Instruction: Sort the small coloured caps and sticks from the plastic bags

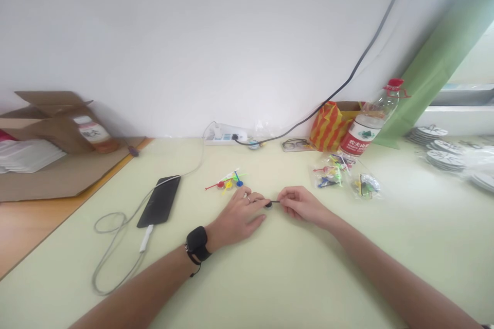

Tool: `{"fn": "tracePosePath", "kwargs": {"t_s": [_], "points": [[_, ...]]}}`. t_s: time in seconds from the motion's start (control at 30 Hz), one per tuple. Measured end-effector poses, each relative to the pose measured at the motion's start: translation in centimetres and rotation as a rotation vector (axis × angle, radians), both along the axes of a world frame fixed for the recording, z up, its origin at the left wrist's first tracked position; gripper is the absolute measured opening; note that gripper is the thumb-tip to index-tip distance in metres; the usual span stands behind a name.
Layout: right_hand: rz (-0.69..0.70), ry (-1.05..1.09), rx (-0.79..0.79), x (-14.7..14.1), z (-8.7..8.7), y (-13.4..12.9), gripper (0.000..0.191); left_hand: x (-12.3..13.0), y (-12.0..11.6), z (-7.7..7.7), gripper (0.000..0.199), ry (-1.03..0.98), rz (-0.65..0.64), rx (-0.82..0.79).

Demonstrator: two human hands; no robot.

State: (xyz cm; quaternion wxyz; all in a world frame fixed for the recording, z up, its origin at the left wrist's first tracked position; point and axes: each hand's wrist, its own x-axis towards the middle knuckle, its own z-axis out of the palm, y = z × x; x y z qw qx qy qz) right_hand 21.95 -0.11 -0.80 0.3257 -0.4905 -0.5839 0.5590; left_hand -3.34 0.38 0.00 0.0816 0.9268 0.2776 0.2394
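Observation:
A small black plastic piece point(269, 204) with a round disc and a thin stem lies low over the pale green table point(304, 272), between my hands. My left hand point(241, 214), wearing a ring and a black watch point(197, 243), has its fingers closed at the disc and partly covers it. At the stem's right end, my right hand point(301, 205) pinches with thumb and forefinger. Just beyond my left hand lie several similar coloured plastic pieces point(228, 183) in red, yellow, green and blue. Clear bags of coloured pieces point(332, 170) rest beyond my right hand.
Left of my hands, a black phone point(159, 203) is plugged into a looping cable point(111, 234). A power strip point(226, 134) and glasses point(295, 144) sit by the wall. A red-capped bottle point(363, 131) stands at right, near stacked white discs point(445, 159). Cardboard point(73, 169) lies far left.

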Motion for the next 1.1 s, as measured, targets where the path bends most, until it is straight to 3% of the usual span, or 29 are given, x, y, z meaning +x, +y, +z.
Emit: {"fn": "tracePosePath", "kwargs": {"t_s": [0.33, 0.7, 1.1], "points": [[-0.002, -0.001, -0.007, -0.4, 0.2, -0.2, 0.021, 0.1, 0.2, 0.0, 0.027, -0.074, 0.002, 0.027], [-0.049, -0.006, -0.002, -0.4, -0.5, 0.2, 0.021, 0.1, 0.3, 0.1, 0.031, -0.052, 0.02, 0.026], [-0.147, -0.077, 0.151, -0.9, -1.0, 0.4, 0.016, 0.5, 0.6, 0.1, 0.032, 0.057, 0.062, 0.044]]}}
